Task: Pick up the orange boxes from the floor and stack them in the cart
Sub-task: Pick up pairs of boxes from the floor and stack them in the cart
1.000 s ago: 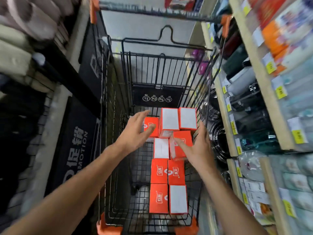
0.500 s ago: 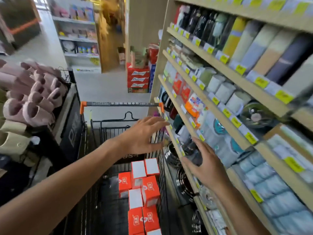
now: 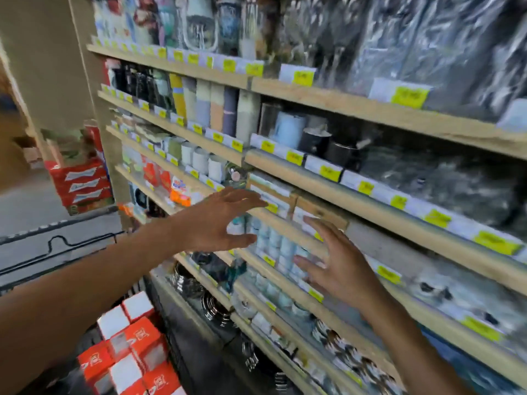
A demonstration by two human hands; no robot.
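Orange boxes (image 3: 131, 346) now left stacked in cart (image 3: 57, 252) — left hand (image 3: 219, 220), right hand (image 3: 336, 263) raised beside shelf (image 3: 313, 183), spread wide, empty — another pickup presumably due.

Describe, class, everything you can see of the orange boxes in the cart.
The orange boxes sit bottom left, packed close in the dark wire cart. They look like small cardboard cartons, orange with a white logo on some faces and plain white on others. Several show, touching each other, some tilted rather than square. The frame's edge cuts off the lowest ones. Neither hand touches them: the left hand and right hand are raised, fingers spread, before the shelves.
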